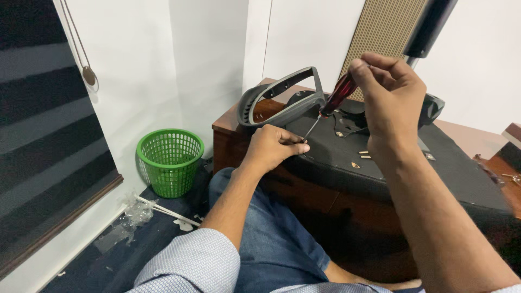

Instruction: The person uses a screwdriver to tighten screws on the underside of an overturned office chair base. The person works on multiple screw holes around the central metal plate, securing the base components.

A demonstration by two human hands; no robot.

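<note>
Both hands closed on a screwdriver (332, 103) over an upturned seat (380, 163).
Right hand (392, 92) grips the red handle — left hand (274, 145) pinches the shaft tip against the seat, which lies on the table (233, 122).

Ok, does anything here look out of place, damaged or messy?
Yes, a little. Crumpled clear plastic wrap and a white stick lie loose on the floor beside the green basket, not in it. A few loose screws sit on the upturned chair seat. Nothing looks damaged.
</note>
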